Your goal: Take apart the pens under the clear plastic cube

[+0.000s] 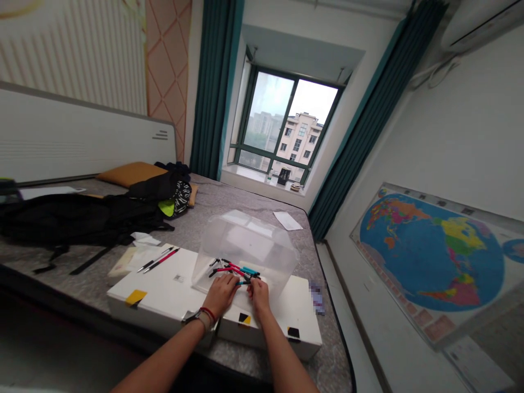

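A clear plastic box [249, 240] lies on its side on a white box [176, 286], its opening facing me. Several pens [233, 268], red, teal, black and white, lie in a loose pile inside it. My left hand [223, 293] and my right hand [259, 295] are close together at the opening, both with curled fingers. Between them is a teal pen [244, 283], its left end in my left fingers and its dark right end at my right fingertips. A red pen [161, 260] and a silver-black pen [154, 259] lie side by side at the left.
White tissues [144, 240] lie behind the white box's left end. A black backpack [82, 218] and an orange cushion [131, 174] are on the bed at the left. A white paper [287, 220] lies beyond the clear box.
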Demonstrator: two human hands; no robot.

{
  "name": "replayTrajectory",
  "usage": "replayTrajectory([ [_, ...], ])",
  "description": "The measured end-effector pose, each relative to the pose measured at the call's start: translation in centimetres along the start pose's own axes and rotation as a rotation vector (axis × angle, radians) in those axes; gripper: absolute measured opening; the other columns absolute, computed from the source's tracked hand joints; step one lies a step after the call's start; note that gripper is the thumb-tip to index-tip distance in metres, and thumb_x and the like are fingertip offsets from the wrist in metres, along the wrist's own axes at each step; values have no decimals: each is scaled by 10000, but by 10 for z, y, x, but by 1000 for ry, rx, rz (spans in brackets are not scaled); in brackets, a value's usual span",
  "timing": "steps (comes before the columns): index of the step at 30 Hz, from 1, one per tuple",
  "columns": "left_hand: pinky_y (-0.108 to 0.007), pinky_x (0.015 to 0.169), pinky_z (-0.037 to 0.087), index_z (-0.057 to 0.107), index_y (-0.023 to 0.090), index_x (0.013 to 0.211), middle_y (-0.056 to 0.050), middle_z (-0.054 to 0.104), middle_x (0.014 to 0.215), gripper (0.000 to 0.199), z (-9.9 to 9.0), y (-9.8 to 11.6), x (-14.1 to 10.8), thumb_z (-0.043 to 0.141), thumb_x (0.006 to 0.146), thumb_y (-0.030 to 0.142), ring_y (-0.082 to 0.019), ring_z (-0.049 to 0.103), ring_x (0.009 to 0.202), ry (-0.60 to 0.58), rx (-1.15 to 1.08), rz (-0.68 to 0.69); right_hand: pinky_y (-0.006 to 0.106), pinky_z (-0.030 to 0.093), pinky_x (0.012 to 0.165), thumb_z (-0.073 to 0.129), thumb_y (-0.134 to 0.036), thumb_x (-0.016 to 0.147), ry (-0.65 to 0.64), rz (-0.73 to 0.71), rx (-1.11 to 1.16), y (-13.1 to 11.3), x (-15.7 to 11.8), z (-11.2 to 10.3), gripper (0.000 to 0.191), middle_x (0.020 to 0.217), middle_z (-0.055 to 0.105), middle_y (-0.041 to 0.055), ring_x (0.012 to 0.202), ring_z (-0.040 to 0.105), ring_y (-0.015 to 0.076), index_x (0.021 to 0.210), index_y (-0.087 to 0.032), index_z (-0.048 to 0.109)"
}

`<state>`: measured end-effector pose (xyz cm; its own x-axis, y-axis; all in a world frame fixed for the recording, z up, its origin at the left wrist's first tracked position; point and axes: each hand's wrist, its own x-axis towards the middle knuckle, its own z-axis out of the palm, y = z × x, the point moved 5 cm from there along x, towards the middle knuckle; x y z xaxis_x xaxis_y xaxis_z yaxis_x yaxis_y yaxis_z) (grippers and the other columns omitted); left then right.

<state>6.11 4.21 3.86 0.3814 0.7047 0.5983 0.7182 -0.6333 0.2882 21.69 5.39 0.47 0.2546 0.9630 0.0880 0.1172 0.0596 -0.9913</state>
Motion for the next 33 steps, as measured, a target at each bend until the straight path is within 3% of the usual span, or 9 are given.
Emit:
replayTrajectory([
  [22, -343, 780, 410, 578, 202, 1042, -70, 619, 934, 270, 3, -4, 0, 350, 969, 327, -209, 554, 884, 21, -14, -12, 215, 275, 388, 519, -618, 789, 17, -5, 18, -3, -1, 1, 491, 423, 475, -32, 370, 385, 96, 568, -179, 531],
  [33, -323, 750, 386, 588, 240, 1046, -59, 606, 935, 242, 1, -1, 0, 377, 962, 324, -205, 552, 878, -21, 41, -11, 222, 303, 447, 539, -586, 807, 9, -57, -150, -4, -1, 1, 500, 415, 454, -38, 415, 406, 103, 520, -177, 538],
])
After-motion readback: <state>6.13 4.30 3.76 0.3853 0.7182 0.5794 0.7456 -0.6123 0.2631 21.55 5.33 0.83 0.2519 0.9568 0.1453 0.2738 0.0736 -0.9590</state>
